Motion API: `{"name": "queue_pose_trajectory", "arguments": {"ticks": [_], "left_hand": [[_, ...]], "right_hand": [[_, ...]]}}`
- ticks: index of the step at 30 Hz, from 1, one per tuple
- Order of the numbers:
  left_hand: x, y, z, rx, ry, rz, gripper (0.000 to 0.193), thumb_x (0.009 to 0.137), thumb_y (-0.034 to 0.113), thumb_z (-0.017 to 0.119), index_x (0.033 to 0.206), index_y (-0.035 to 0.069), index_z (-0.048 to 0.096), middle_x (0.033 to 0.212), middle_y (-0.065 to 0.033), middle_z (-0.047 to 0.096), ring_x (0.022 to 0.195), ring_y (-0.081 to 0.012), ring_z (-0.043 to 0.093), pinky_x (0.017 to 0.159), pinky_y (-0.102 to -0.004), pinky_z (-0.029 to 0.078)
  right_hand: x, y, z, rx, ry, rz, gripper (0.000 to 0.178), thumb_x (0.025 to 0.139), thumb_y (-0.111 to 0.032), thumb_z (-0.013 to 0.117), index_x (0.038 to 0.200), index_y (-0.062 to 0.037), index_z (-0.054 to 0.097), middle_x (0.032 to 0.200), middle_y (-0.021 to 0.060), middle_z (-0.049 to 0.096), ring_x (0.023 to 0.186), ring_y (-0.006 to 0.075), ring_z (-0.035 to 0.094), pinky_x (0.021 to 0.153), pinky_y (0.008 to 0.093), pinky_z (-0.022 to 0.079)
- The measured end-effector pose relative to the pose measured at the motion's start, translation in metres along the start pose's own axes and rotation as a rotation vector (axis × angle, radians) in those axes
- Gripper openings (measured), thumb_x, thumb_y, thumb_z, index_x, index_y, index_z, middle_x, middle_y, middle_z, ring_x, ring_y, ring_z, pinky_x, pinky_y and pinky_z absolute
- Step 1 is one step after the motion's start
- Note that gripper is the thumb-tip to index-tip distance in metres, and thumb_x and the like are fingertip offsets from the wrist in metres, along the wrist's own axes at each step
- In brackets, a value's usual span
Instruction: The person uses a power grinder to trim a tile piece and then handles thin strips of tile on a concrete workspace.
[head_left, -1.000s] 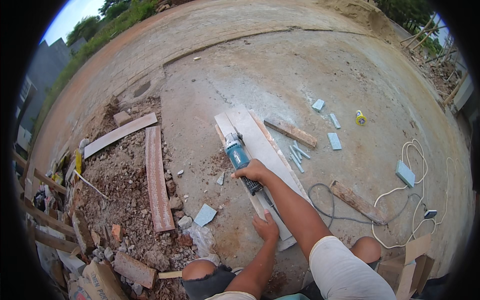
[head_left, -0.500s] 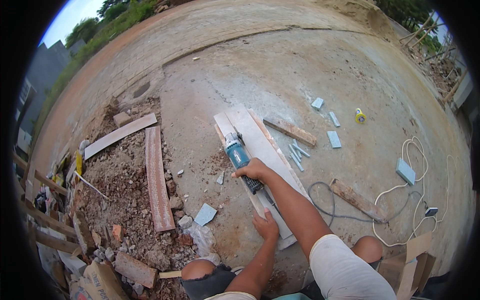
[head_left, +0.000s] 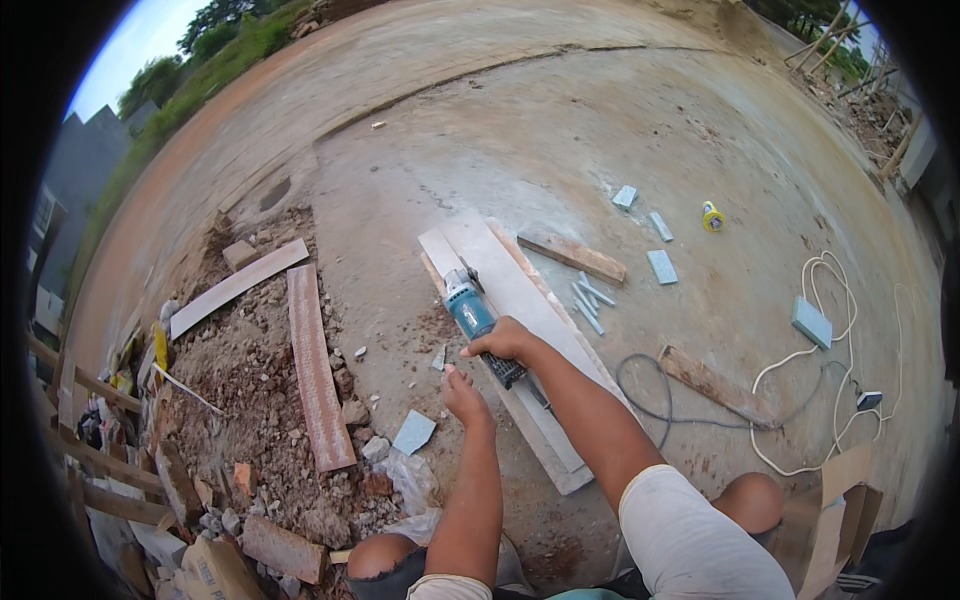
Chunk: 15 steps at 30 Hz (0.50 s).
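Note:
My right hand (head_left: 502, 341) is wrapped round the body of a teal and black angle grinder (head_left: 470, 312). The grinder rests along a long pale tile strip (head_left: 437, 246), its metal head and disc at the far end. Beside that strip lies a wider pale tile plank (head_left: 510, 285), with a brownish layer showing along its edge. My left hand (head_left: 465, 397) is off the tiles, just left of the grinder's rear half. Its fingers look drawn together, with no object visible in them.
Several pale blue offcuts (head_left: 661, 267) and a brown wooden bar (head_left: 572, 259) lie beyond the planks. A dark cord (head_left: 655, 405) and a white cable (head_left: 757, 440) curl at right. Rubble (head_left: 235, 380) and two tile strips (head_left: 318, 370) lie at left, near a yellow-lidded container (head_left: 712, 217) farther right.
My left hand has lifted off the near part of the tile and moved up and left toward the grinder. My right hand keeps its grip on the grinder. The view has shifted slightly.

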<state>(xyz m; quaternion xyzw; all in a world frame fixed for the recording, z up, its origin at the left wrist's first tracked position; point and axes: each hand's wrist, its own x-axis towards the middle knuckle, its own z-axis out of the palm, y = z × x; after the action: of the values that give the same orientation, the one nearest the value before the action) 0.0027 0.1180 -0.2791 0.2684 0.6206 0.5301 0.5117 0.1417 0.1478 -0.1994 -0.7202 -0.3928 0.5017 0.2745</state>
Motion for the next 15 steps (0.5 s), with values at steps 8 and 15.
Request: {"name": "queue_pose_trajectory", "arguments": {"ticks": [8, 15], "left_hand": [[0.034, 0.07, 0.041, 0.081, -0.532, -0.281, 0.048, 0.082, 0.037, 0.074, 0.101, -0.005, 0.061, 0.089, -0.0111, 0.066, 0.068, -0.0141, 0.062, 0.055, -0.0233, 0.048], [0.044, 0.066, 0.052, 0.137, -0.598, -0.289, 0.043, 0.079, 0.026, 0.078, 0.102, -0.005, 0.059, 0.088, -0.011, 0.064, 0.069, -0.0204, 0.065, 0.058, -0.0316, 0.054]], "right_hand": [[-0.013, 0.008, 0.002, 0.053, 0.013, -0.016, 0.059, 0.05, -0.034, 0.082, 0.085, 0.0116, 0.068, 0.087, 0.0209, 0.067, 0.078, 0.0272, 0.065, 0.072, 0.0324, 0.05], [-0.014, 0.012, 0.002, 0.037, 0.032, -0.009, 0.058, 0.05, -0.034, 0.081, 0.082, 0.0119, 0.068, 0.085, 0.0229, 0.067, 0.078, 0.0293, 0.066, 0.071, 0.033, 0.05]]}}
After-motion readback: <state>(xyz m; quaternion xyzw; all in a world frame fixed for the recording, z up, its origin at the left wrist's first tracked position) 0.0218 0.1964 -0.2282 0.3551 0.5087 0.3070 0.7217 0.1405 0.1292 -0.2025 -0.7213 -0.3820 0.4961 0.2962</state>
